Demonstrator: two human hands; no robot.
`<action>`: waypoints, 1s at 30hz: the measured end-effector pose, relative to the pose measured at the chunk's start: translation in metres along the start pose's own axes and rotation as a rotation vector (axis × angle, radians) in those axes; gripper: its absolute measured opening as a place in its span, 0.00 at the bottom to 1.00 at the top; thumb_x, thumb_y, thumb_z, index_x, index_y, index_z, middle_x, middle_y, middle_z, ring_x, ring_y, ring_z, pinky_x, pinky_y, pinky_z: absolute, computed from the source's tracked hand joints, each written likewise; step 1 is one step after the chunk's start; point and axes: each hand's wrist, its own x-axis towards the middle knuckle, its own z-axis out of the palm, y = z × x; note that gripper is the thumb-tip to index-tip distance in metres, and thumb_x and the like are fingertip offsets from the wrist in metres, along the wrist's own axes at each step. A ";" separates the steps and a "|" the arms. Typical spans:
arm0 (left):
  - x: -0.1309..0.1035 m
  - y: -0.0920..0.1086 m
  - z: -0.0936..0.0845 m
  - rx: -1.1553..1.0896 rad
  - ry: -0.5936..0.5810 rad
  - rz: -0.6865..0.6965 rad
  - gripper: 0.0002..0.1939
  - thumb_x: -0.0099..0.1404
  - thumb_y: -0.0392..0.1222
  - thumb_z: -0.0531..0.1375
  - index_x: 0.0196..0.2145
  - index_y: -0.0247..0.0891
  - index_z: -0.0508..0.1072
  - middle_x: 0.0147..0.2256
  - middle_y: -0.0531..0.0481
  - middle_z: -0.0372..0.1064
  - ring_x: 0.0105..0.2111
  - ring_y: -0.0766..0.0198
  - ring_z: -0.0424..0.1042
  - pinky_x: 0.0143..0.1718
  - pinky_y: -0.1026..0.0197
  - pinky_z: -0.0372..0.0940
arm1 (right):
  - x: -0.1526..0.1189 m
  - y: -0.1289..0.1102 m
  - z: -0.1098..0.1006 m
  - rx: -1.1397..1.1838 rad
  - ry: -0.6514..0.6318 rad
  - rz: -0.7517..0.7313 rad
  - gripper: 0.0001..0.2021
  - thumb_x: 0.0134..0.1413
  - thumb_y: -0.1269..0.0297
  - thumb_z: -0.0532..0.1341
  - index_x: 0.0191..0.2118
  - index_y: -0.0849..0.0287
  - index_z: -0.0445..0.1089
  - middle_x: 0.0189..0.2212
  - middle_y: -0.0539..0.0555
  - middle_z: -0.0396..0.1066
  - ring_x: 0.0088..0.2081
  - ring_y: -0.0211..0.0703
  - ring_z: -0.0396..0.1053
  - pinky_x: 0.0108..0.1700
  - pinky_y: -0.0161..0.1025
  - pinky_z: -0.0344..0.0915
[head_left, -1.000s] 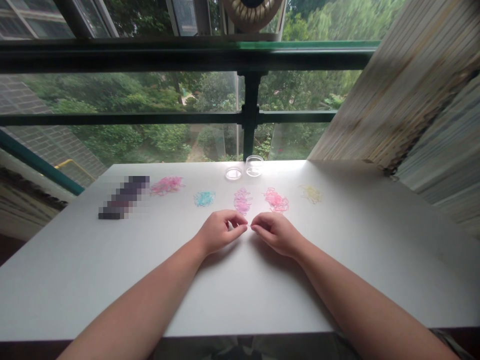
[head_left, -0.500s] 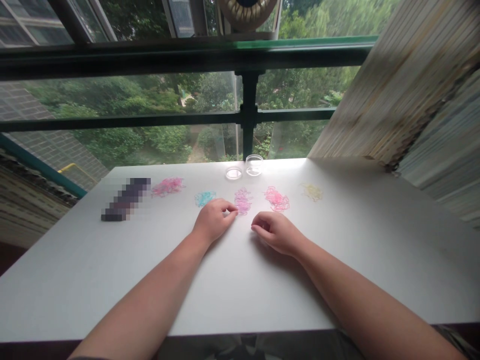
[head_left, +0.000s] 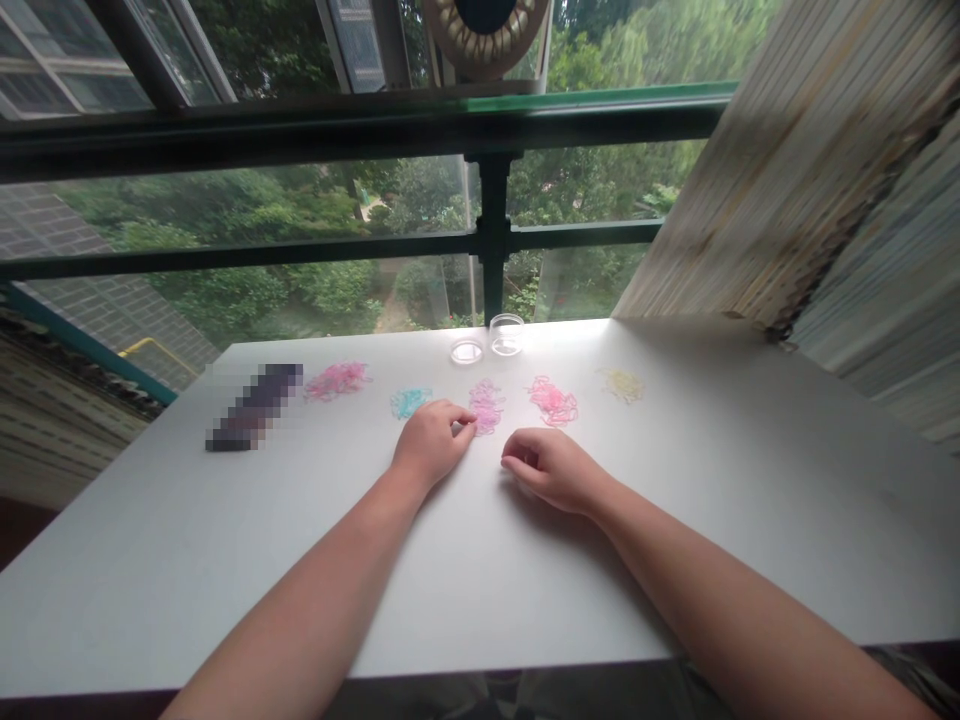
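My left hand (head_left: 435,440) rests on the white table (head_left: 450,580), its thumb and forefinger pinched at the lower left edge of a purple pile of small loops (head_left: 486,405). Whatever may be between those fingertips is too small to make out. My right hand (head_left: 547,465) is curled just below a coral-pink pile (head_left: 553,400), thumb and fingers together; its fingertips hide anything held. A blue pile (head_left: 411,403) lies beyond my left hand. Farther left is a magenta-pink pile (head_left: 337,381), and at the right a pale yellow pile (head_left: 624,385).
Two clear round dishes (head_left: 466,351) (head_left: 506,336) stand near the back edge of the table. A pixelated dark object (head_left: 255,405) lies at the left. Behind the table are a green railing (head_left: 493,230) and window, with a striped curtain (head_left: 712,180) at the right.
The camera view has tilted slightly, so the scene sits a little lower. Both hands keep nearly the same places and poses.
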 end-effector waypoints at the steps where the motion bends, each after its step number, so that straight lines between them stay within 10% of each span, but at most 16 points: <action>1: 0.000 0.000 0.000 0.004 -0.002 0.005 0.09 0.59 0.41 0.57 0.34 0.42 0.77 0.34 0.50 0.73 0.38 0.59 0.69 0.44 0.56 0.63 | 0.000 0.000 0.000 0.000 0.000 -0.003 0.04 0.50 0.68 0.57 0.29 0.59 0.68 0.23 0.48 0.67 0.24 0.33 0.61 0.26 0.32 0.56; 30: -0.006 -0.005 0.007 0.125 0.019 0.116 0.19 0.61 0.32 0.52 0.48 0.43 0.72 0.43 0.46 0.67 0.42 0.57 0.62 0.47 0.53 0.61 | -0.001 0.002 0.000 0.019 -0.029 -0.038 0.04 0.51 0.67 0.57 0.30 0.59 0.68 0.22 0.48 0.65 0.23 0.33 0.59 0.26 0.32 0.54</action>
